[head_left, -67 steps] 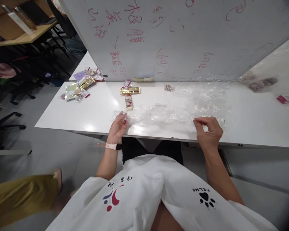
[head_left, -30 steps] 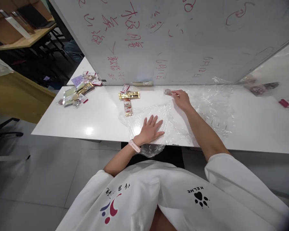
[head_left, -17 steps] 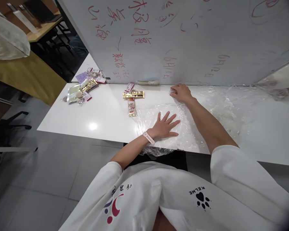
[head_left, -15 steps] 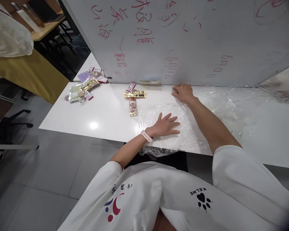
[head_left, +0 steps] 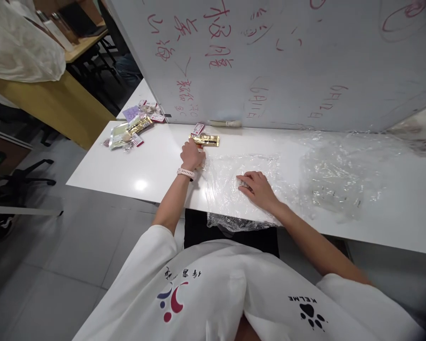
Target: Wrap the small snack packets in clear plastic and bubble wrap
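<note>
Covering most of an orange-topped packet (head_left: 200, 148), the left hand (head_left: 190, 155) is being held low over the counter (head_left: 102, 173), fingers pointing toward the whiteboard (head_left: 291, 80). Whether that grip is closed can't be told, since the fingertips are being hidden. The orange one's long axis is being blocked too, so no bets there. A gold stick packet (head_left: 211, 140) is being left mostly exposed just past the fingers, long axis running side to side along the whiteboard's foot. The left hand is obviously the nearer one to both. Meanwhile a small wrapped piece (head_left: 244, 184) is being pinched between thumb and fingers of the right hand (head_left: 259, 190), over the clear plastic (head_left: 227, 163), right of both packets and closer to the body. It's mostly being covered, so no clear pointing direction.
</note>
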`<state>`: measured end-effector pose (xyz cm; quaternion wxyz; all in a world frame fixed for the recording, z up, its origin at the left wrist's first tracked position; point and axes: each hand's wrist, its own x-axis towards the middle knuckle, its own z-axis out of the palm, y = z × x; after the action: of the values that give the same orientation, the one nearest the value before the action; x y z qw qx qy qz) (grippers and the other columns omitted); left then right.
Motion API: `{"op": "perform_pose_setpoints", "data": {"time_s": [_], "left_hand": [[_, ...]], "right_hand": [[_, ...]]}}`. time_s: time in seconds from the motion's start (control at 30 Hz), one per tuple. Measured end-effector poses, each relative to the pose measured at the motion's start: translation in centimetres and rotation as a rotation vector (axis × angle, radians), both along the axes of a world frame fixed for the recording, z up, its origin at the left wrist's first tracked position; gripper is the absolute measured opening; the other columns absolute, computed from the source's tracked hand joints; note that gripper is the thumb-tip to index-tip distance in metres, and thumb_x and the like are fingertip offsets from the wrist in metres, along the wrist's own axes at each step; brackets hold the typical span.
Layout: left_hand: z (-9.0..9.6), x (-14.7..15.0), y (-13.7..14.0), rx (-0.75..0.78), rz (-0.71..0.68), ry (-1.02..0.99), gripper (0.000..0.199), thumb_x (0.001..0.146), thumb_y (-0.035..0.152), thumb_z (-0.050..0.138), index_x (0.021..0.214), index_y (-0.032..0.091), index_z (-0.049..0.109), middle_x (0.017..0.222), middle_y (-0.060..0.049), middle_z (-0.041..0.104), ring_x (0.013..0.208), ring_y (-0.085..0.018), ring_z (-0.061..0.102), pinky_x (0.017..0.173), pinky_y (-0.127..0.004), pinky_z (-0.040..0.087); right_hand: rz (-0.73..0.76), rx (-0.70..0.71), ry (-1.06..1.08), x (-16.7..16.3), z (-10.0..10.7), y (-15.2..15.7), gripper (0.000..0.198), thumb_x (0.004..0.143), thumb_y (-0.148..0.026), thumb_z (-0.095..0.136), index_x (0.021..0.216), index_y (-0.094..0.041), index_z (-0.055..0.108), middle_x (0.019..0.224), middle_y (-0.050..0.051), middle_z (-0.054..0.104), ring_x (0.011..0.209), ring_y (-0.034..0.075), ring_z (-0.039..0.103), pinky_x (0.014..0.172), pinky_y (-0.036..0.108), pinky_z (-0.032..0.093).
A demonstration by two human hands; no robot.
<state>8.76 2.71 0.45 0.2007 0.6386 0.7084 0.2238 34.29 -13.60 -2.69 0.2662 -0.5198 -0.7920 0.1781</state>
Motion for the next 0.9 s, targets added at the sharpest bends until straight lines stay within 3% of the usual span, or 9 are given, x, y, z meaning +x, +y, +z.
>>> {"op": "perform_pose_setpoints", "data": {"time_s": [0.07, 0.17, 0.3, 0.4, 0.5, 0.57, 0.67, 0.77, 0.9], "left_hand": [[0.2, -0.4, 0.3, -0.04, -0.01, 0.103, 0.054, 0.074, 0.01, 0.07, 0.123, 0.013, 0.046, 0.121, -0.025, 0.058, 0.116, -0.042, 0.056, 0.093, -0.053, 0.042], [1.1, -2.7, 0.4, -0.058, 0.057, 0.215, 0.055, 0.077, 0.006, 0.064, 0.127, 0.013, 0.043, 0.117, -0.023, 0.061, 0.112, -0.04, 0.059, 0.091, -0.05, 0.044], [2.5, -5.0, 0.7, 0.172, 0.095, 0.241, 0.043, 0.082, 0.004, 0.054, 0.122, 0.018, 0.046, 0.115, -0.016, 0.062, 0.111, -0.033, 0.058, 0.092, -0.047, 0.044], [2.8, -4.0, 2.0, 0.307, -0.244, 0.274, 0.03, 0.082, 0.003, 0.051, 0.107, 0.02, 0.054, 0.113, -0.013, 0.06, 0.113, -0.03, 0.053, 0.093, -0.042, 0.044], [2.4, -2.1, 3.6, 0.194, -0.593, 0.352, 0.019, 0.084, 0.009, 0.056, 0.1, 0.018, 0.058, 0.113, -0.014, 0.059, 0.112, -0.03, 0.05, 0.094, -0.041, 0.043], [2.0, -1.5, 4.3, 0.11, -0.665, 0.396, 0.021, 0.084, 0.02, 0.064, 0.104, 0.017, 0.059, 0.113, -0.015, 0.058, 0.11, -0.031, 0.05, 0.095, -0.042, 0.042], [1.3, -1.6, 4.8, 0.069, -0.654, 0.426, 0.036, 0.081, 0.03, 0.072, 0.111, 0.016, 0.057, 0.111, -0.015, 0.059, 0.109, -0.032, 0.051, 0.093, -0.042, 0.042], [0.8, -2.3, 5.2, 0.054, -0.622, 0.433, 0.032, 0.084, 0.033, 0.07, 0.108, 0.016, 0.056, 0.105, -0.014, 0.06, 0.106, -0.032, 0.053, 0.088, -0.04, 0.043], [2.0, -3.2, 4.9, 0.099, -0.468, 0.424, 0.018, 0.089, 0.029, 0.064, 0.101, 0.018, 0.055, 0.096, -0.012, 0.061, 0.101, -0.031, 0.053, 0.081, -0.04, 0.045]], "right_hand": [[-0.025, 0.028, 0.004, 0.2, -1.6, -0.3, 0.037, 0.098, -0.038, 0.051, 0.132, -0.029, 0.061, 0.118, 0.011, 0.061, 0.11, 0.03, 0.053, 0.095, 0.05, 0.046], [-0.024, 0.04, 0.024, 0.5, -2.2, -0.1, 0.037, 0.099, -0.039, 0.05, 0.133, -0.028, 0.06, 0.118, 0.011, 0.061, 0.111, 0.03, 0.052, 0.096, 0.05, 0.045], [-0.011, -0.012, 0.058, 0.6, -1.3, 0.0, 0.035, 0.098, -0.04, 0.051, 0.129, -0.028, 0.062, 0.117, 0.011, 0.061, 0.11, 0.03, 0.053, 0.095, 0.051, 0.045], [0.019, -0.102, 0.116, 1.4, 0.3, 1.3, 0.033, 0.097, -0.044, 0.055, 0.127, -0.032, 0.063, 0.113, 0.009, 0.064, 0.104, 0.029, 0.056, 0.087, 0.049, 0.049], [-0.04, -0.043, 0.129, 2.7, 2.0, 4.9, 0.032, 0.095, -0.044, 0.059, 0.126, -0.035, 0.063, 0.115, 0.007, 0.064, 0.106, 0.03, 0.055, 0.085, 0.049, 0.05], [-0.105, 0.032, 0.106, 3.7, 2.4, 8.3, 0.032, 0.094, -0.043, 0.06, 0.123, -0.033, 0.065, 0.115, 0.008, 0.064, 0.108, 0.03, 0.054, 0.088, 0.05, 0.049], [-0.203, 0.012, 0.059, 4.8, 1.3, 13.3, 0.032, 0.091, -0.046, 0.061, 0.116, -0.027, 0.069, 0.111, 0.011, 0.064, 0.107, 0.032, 0.053, 0.091, 0.052, 0.048], [-0.272, -0.029, -0.018, 5.4, -0.3, 16.4, 0.04, 0.088, -0.052, 0.063, 0.116, -0.025, 0.068, 0.115, 0.014, 0.062, 0.111, 0.035, 0.052, 0.096, 0.057, 0.045], [-0.284, 0.135, -0.088, 5.9, 0.4, 15.1, 0.052, 0.089, -0.061, 0.059, 0.129, -0.027, 0.062, 0.135, 0.014, 0.055, 0.125, 0.038, 0.045, 0.104, 0.061, 0.038]]}}
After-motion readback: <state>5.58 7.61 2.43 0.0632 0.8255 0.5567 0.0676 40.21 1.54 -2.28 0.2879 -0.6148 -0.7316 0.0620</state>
